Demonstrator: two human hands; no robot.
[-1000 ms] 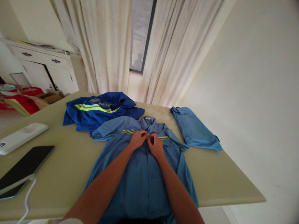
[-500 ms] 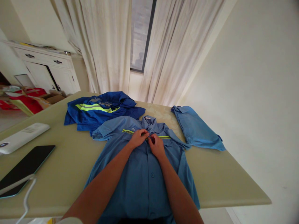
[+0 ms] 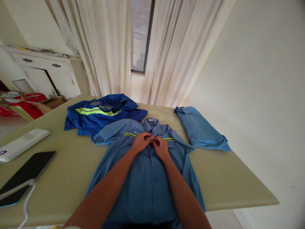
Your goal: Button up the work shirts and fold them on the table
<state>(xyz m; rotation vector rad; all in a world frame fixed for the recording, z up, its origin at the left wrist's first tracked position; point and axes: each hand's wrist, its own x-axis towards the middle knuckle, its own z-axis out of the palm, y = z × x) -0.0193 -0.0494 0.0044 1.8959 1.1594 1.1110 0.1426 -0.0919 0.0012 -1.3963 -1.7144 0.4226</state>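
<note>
A light blue short-sleeved work shirt (image 3: 140,184) lies front up before me, its collar pointing away. A yellow-green and grey stripe crosses its chest. My left hand (image 3: 142,142) pinches the front placket at chest height, just below the collar. Close beside it, my right hand (image 3: 161,147) pinches the other side of the placket, the fingertips of both hands nearly meeting. Whatever button sits between the fingers is hidden. Lower on the placket a button (image 3: 156,179) shows.
A darker blue shirt (image 3: 95,119) with a bright stripe lies behind to the left. Folded light blue clothing (image 3: 201,128) rests at the right edge. On the left of the table (image 3: 228,181) are a white device (image 3: 22,144) and a black phone (image 3: 28,175) with a white cable (image 3: 27,203).
Both hands stay at the same spot on the placket, with only slight finger movement. The view has shifted a little.
</note>
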